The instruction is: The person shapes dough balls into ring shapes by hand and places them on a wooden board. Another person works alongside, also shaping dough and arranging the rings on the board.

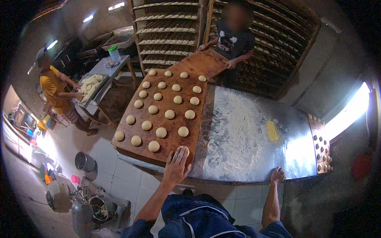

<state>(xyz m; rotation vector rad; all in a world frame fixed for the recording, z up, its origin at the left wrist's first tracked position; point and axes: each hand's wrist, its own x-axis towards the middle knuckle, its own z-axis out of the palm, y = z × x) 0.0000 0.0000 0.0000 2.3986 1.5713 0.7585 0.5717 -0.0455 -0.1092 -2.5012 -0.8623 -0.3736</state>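
Rows of round pale dough balls (169, 114) sit on a brown wooden board (131, 152) at the left of the table. My left hand (177, 166) lies over the board's near right corner, fingers stretched out flat on a dough ball (183, 149) that shows only partly beneath them. My right hand (278, 175) rests curled on the near edge of the metal table (222, 176), right of the flour; whatever its fingers hold, if anything, is hidden. White flour (234, 135) is spread over the tabletop. A yellow flat piece (272, 131) lies beyond my right hand.
Across the table, a person (236, 39) holds another wooden board (204, 63) at the far end of mine. Racks (166, 29) of filled trays stand behind. At left, a person in yellow (57, 85) handles dough in a tray (94, 89). A smaller board (320, 148) borders the right side.
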